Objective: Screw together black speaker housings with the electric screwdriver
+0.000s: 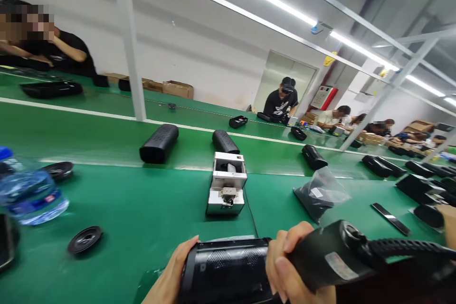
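Observation:
At the bottom edge my left hand point(167, 278) grips the left end of a black cylindrical speaker body point(224, 270) with a perforated grille, which lies sideways in front of me. My right hand point(285, 261) is wrapped round a black electric screwdriver point(331, 259), and its fingers lie against the speaker's right end. The tool's front end is hidden behind my fingers. A black ribbed cable point(402, 247) runs from the tool's rear off to the right.
A small white screw feeder box point(227, 190) stands on the green table point(142, 209), with a grey plastic bag point(320, 192) to its right. A water bottle point(30, 194) and black round discs point(84, 240) lie at the left. Speakers point(159, 143) ride the belt; co-workers point(281, 99) sit opposite.

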A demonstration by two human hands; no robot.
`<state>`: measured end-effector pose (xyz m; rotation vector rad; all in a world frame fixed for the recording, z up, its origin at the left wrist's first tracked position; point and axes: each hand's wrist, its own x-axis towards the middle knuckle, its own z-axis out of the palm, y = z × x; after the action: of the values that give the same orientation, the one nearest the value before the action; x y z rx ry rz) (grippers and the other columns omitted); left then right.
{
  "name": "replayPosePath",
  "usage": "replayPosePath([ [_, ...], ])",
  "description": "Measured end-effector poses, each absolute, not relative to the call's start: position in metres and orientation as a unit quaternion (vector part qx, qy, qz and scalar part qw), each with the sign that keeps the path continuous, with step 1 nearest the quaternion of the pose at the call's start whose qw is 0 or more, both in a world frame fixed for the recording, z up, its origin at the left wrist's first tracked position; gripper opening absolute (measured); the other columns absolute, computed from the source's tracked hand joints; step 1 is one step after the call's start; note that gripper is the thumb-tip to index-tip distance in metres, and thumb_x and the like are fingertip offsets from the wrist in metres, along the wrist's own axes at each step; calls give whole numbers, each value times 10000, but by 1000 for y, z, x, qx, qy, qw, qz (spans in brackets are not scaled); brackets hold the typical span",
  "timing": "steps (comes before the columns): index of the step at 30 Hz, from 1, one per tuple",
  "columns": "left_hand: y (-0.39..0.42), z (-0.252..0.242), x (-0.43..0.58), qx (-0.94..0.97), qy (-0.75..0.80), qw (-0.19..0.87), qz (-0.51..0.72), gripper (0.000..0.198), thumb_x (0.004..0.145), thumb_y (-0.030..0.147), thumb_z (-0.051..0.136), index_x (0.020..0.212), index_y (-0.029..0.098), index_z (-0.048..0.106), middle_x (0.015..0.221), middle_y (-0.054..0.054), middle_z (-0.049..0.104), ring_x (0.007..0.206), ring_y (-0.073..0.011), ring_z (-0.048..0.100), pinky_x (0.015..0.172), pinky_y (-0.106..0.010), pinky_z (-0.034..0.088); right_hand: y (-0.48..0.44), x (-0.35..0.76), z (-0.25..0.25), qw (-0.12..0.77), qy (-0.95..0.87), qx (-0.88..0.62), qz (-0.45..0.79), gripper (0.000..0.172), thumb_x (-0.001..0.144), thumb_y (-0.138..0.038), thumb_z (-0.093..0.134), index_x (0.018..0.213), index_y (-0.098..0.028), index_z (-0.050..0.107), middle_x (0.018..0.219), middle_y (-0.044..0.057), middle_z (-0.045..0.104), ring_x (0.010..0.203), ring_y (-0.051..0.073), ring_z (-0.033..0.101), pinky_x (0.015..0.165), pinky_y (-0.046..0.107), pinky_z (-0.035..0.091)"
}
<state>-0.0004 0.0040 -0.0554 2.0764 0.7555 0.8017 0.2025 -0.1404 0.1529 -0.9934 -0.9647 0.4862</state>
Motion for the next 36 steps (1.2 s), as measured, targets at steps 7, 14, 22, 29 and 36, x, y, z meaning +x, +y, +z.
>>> replayPosePath([
  [7, -3, -13, -5, 804, 294, 451, 253, 1353, 650, 88, 986, 1725, 438, 243, 1758, -129, 434, 1580, -436, 542, 1316, -592, 494, -93, 210, 177, 724, -476, -444, 228, 561, 874, -522, 972, 1063, -242, 525, 690, -67, 432, 534, 134, 469, 506, 259, 478],
  [14, -4, -3, -4, 798, 288, 469, 244, 1352, 660, 98, 1002, 1728, 432, 244, 1767, -135, 404, 1580, -446, 528, 1303, -610, 495, -10, 241, 217, 744, -472, -462, 99, 591, 804, -537, 972, 1026, -229, 519, 664, -82, 439, 528, 137, 519, 528, 271, 534],
  [22, -3, -1, -2, 794, 281, 479, 246, 1428, 604, 94, 1067, 1703, 461, 231, 1734, -123, 434, 1555, -438, 555, 1308, -604, 496, 39, 256, 212, 754, -465, -461, 50, 399, 822, -413, 857, 968, -201, 552, 638, -72, 506, 488, 136, 529, 512, 275, 534],
  [29, -1, -3, -3, 792, 274, 486, 249, 1406, 612, 98, 1054, 1718, 440, 255, 1737, -132, 437, 1569, -447, 537, 1314, -610, 482, 49, 256, 209, 746, -464, -475, 53, 373, 835, -392, 826, 1006, -199, 556, 630, -78, 503, 469, 131, 513, 475, 258, 498],
  [36, -1, -3, -3, 791, 286, 486, 236, 1383, 623, 106, 1044, 1715, 432, 261, 1779, -133, 394, 1592, -455, 510, 1321, -608, 470, 50, 255, 210, 741, -478, -469, 50, 334, 859, -353, 800, 1017, -201, 548, 645, -72, 519, 469, 136, 526, 471, 261, 497],
])
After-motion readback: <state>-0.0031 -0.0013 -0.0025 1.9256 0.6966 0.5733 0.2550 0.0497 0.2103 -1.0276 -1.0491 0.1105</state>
